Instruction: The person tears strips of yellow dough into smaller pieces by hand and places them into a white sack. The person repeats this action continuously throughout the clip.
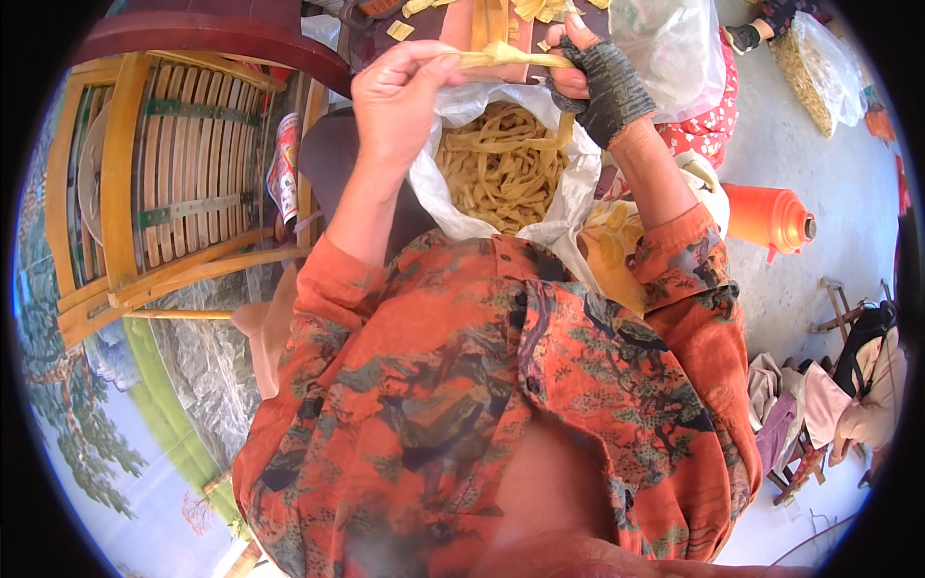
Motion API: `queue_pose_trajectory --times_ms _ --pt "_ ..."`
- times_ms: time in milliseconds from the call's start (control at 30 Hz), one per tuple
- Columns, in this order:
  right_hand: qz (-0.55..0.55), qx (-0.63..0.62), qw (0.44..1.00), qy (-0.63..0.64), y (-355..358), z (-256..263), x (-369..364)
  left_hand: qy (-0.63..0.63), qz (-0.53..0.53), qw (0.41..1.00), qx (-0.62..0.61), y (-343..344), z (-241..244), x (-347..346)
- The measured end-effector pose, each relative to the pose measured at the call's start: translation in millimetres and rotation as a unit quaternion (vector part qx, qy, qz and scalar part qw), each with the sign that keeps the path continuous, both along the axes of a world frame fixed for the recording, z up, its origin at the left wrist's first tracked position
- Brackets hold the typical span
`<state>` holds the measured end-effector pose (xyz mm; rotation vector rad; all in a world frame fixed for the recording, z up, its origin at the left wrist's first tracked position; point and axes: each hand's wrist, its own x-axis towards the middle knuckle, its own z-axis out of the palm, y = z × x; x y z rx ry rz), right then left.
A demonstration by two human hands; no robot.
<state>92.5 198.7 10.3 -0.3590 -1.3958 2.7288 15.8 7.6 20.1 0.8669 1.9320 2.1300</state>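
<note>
A pale yellow strip of plant fibre, perhaps husk, is stretched between my two hands, with a knot-like thick spot near its middle. My left hand, bare, pinches one end between thumb and fingers. Around the other end close the fingers of my right hand, which wears a dark grey fingerless glove. From below the right hand the strip hangs toward a white woven sack. Coils of the same fibre band fill the sack, which stands open just below my hands.
Beyond my hands, a pinkish board has flat yellow pieces about it. A slatted wooden chair stands left. To the right are a clear plastic bag, an orange thermos flask, a bag of husk-like pieces and a person's shoe.
</note>
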Motion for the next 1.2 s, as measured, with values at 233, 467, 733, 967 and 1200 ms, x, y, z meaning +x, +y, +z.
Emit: queue_pose_trajectory --times_ms 233,467,733,967,1200 --pt "0.032 0.131 0.988 -0.071 -17 2 -1 0.223 0.08 0.944 -0.229 -15 4 4" --pt "0.111 0.246 0.96 -0.076 -30 -14 -2 0.273 -0.006 0.869 -0.413 0 -12 30" --pt "0.099 0.551 0.826 0.06 -31 -40 -8 0.447 -0.009 0.815 -0.369 -5 -48 -7" --pt "-0.018 0.624 0.765 0.157 -30 -42 -22 0.291 -0.034 0.905 -0.308 3 -70 -39" --pt "-0.028 0.725 0.688 0.019 9 -17 -42 -0.228 -0.142 0.961 -0.062 26 -46 -49"
